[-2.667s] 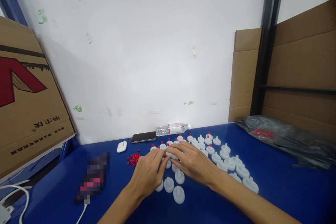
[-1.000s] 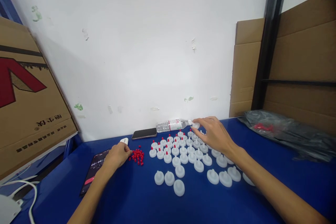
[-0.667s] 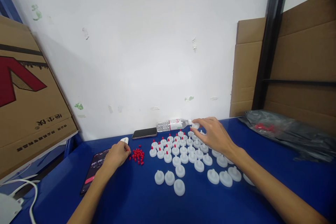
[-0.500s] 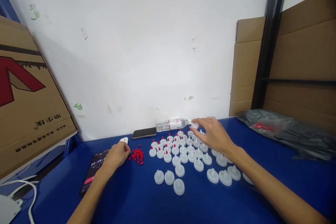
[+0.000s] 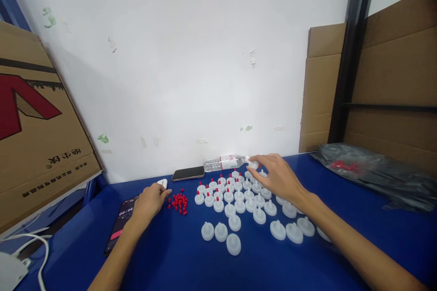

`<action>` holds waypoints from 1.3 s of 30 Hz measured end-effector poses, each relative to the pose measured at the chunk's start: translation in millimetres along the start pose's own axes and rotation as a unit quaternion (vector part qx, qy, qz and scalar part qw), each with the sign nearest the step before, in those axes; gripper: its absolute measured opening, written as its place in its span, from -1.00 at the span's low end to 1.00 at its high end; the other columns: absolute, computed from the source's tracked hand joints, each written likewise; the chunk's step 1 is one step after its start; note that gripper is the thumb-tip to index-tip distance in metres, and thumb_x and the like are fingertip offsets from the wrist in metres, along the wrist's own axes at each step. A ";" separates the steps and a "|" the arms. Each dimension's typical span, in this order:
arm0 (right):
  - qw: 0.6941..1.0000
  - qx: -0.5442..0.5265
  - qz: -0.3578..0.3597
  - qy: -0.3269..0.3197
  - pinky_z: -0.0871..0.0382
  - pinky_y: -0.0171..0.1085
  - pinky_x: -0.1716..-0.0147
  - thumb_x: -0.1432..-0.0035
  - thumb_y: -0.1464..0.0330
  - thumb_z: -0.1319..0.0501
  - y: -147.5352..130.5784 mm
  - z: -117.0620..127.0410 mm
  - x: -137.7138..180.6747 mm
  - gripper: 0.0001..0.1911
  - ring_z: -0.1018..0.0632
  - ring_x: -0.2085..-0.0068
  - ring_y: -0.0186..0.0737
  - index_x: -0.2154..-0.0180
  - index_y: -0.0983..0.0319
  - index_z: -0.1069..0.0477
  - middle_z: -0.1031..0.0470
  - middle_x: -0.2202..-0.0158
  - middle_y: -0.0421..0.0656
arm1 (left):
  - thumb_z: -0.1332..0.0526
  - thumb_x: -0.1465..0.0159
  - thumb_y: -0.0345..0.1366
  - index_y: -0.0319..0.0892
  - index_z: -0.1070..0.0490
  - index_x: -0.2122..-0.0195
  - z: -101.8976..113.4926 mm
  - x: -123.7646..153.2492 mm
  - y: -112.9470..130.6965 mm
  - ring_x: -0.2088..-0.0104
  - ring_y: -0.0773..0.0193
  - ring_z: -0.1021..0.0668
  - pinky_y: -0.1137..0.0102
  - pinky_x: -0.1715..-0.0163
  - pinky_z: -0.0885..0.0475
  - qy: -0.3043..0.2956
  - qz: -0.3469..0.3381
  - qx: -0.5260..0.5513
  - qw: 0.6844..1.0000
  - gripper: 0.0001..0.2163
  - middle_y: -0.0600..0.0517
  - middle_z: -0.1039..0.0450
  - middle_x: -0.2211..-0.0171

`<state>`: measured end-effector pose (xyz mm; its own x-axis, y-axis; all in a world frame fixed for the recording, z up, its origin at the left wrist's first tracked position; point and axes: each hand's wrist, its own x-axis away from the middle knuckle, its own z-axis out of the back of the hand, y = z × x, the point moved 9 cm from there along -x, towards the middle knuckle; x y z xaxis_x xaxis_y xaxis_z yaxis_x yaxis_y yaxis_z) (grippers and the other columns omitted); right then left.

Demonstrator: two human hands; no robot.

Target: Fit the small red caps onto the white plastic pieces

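My right hand [image 5: 275, 173] pinches a white plastic spout cap [image 5: 253, 164] between thumb and fingers. It hovers above the far side of a group of similar white spout caps [image 5: 240, 206], close to the neck of a lying clear bottle [image 5: 221, 163]. Several caps at the group's left and back carry small red tips [image 5: 219, 199]. My left hand [image 5: 152, 199] rests just left of a pile of loose red tips [image 5: 179, 202], its thumb stretched toward them and apart from the other fingers. Its fingertips are partly hidden, and nothing shows in its grasp.
A phone with a running timer [image 5: 119, 220] lies under my left forearm. Behind are a second phone [image 5: 188, 173] and a small white object [image 5: 163, 183]. A grey plastic bag [image 5: 372, 173] lies at right. Cardboard boxes [image 5: 44, 122] and white cables [image 5: 43, 254] are at left.
The left hand's thumb has spread out from its curled fingers, and that hand has shifted slightly. My right hand stays nearly in place with its spout cap. The view has shifted slightly.
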<state>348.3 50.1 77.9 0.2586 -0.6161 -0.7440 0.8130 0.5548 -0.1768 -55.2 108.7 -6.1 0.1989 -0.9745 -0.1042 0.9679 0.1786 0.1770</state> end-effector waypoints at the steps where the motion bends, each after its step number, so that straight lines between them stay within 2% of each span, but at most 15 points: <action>1: 1.000 -0.001 0.000 0.001 -0.41 -0.06 0.10 -0.31 0.20 -0.18 -0.1 0.4 0.0 -0.73 -0.60 0.24 -0.06 0.08 0.20 -0.50 -0.62 0.31 -0.11 | -0.13 -0.34 -0.08 -0.14 -0.56 0.28 0.6 -0.1 -0.3 0.20 -0.01 -0.62 0.36 0.37 -0.28 0.005 0.000 -0.001 1.000 -0.70 -0.15 -0.62 0.26; 4: 1.000 -0.003 0.001 0.006 -0.42 -0.06 0.10 -0.31 0.20 -0.17 0.4 1.3 0.1 -0.73 -0.60 0.25 -0.06 0.08 0.20 -0.50 -0.62 0.31 -0.10 | -0.18 -0.30 -0.24 -0.13 -0.56 0.18 -0.5 -0.7 0.5 0.15 0.03 -0.62 0.39 0.31 -0.32 0.008 -0.005 0.005 1.000 -0.81 -0.13 -0.63 0.18; 8: 1.000 0.000 0.002 0.005 -0.41 -0.06 0.09 -0.30 0.20 -0.18 1.9 0.5 0.1 -0.74 -0.61 0.27 -0.08 0.08 0.19 -0.49 -0.62 0.32 -0.12 | -0.19 -0.26 -0.36 -0.11 -0.57 0.18 -2.8 -0.5 5.4 0.17 0.13 -0.62 0.44 0.33 -0.31 0.001 -0.014 0.019 1.000 -0.82 -0.05 -0.64 0.22; 12: 1.000 0.002 -0.006 0.000 -0.42 -0.08 0.11 -0.30 0.21 -0.19 2.1 0.6 0.0 -0.75 -0.62 0.25 -0.05 0.08 0.19 -0.49 -0.62 0.32 -0.12 | -0.17 -0.29 -0.28 -0.10 -0.59 0.25 -2.5 1.1 11.0 0.27 0.12 -0.62 0.41 0.39 -0.27 -0.009 -0.012 0.023 1.000 -0.82 -0.04 -0.63 0.31; 16: 1.000 0.001 -0.005 -0.004 -0.41 -0.08 0.11 -0.30 0.22 -0.19 1.2 0.4 0.1 -0.75 -0.61 0.24 -0.05 0.08 0.20 -0.49 -0.63 0.31 -0.11 | -0.12 -0.33 -0.15 -0.11 -0.58 0.37 -1.5 2.2 14.1 0.32 0.08 -0.60 0.39 0.43 -0.22 -0.011 -0.011 0.020 1.000 -0.72 -0.07 -0.59 0.40; 22: 1.000 -0.001 -0.002 -0.003 -0.41 -0.08 0.11 -0.30 0.20 -0.18 2.9 -0.7 0.1 -0.73 -0.61 0.27 -0.07 0.08 0.20 -0.50 -0.62 0.33 -0.12 | -0.15 -0.30 -0.20 -0.12 -0.54 0.37 -2.0 1.3 7.6 0.33 0.10 -0.61 0.42 0.45 -0.23 -0.011 0.005 0.027 1.000 -0.79 -0.06 -0.60 0.40; 30: 1.000 0.007 -0.003 -0.004 -0.43 -0.08 0.12 -0.31 0.18 -0.17 3.6 -1.7 0.2 -0.72 -0.62 0.27 -0.07 0.08 0.19 -0.50 -0.63 0.32 -0.13 | -0.23 -0.23 -0.18 -0.12 -0.55 0.40 -7.9 0.3 -3.6 0.43 0.20 -0.62 0.46 0.50 -0.29 -0.046 0.025 0.064 0.997 -0.83 0.00 -0.62 0.46; 39: 1.000 -0.003 -0.006 -0.010 -0.43 -0.08 0.11 -0.31 0.19 -0.16 -0.7 -0.5 0.5 -0.73 -0.61 0.25 -0.06 0.08 0.18 -0.50 -0.62 0.31 -0.13 | -0.27 -0.17 -0.20 -0.11 -0.56 0.41 -5.6 4.4 -2.3 0.46 0.24 -0.62 0.48 0.49 -0.34 -0.053 0.031 0.085 0.994 -0.87 0.05 -0.63 0.46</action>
<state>347.6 49.7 77.4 0.2589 -0.6344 -0.7283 0.8132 0.5501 -0.1901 -55.7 104.8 -12.4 0.2304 -0.9730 0.0145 0.9125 0.2212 0.3440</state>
